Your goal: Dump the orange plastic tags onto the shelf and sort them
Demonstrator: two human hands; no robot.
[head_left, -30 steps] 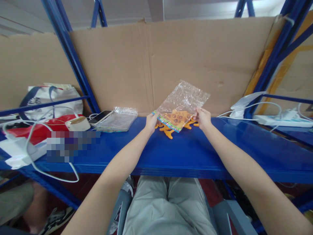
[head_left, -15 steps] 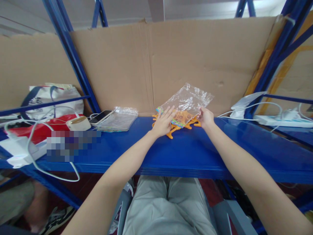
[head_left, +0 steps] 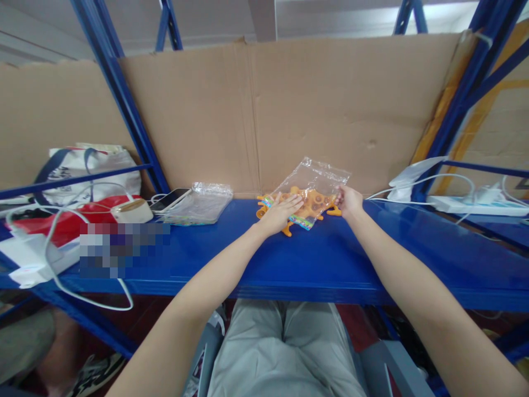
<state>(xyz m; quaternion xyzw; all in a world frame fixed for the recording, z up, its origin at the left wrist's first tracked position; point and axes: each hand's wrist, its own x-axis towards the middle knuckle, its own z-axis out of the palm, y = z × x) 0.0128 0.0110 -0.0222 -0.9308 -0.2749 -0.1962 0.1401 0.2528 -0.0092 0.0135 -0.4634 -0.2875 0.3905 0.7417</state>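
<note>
A clear plastic bag (head_left: 316,175) with a colourful printed strip lies over several orange plastic pieces (head_left: 313,203) on the blue shelf. My left hand (head_left: 281,214) rests flat on the bag's left part, fingers stretched out. At the bag's right edge, my right hand (head_left: 350,203) pinches the plastic between thumb and fingers. Orange parts stick out from beneath the bag on the left, at the front and beside my right fingertips. What the orange pieces form is partly hidden by the bag and my left hand.
On the left of the blue shelf (head_left: 314,264) lie a stack of clear bags (head_left: 202,204), a phone (head_left: 171,199) and white cables. A power strip (head_left: 479,205) is at the right. Cardboard (head_left: 198,121) stands along the back. Another person's leg (head_left: 58,347) shows at lower left.
The bag has come down flatter over the orange pieces, its top edge lower and its printed strip nearer the front. My left hand has flattened on it; the right keeps its pinch.
</note>
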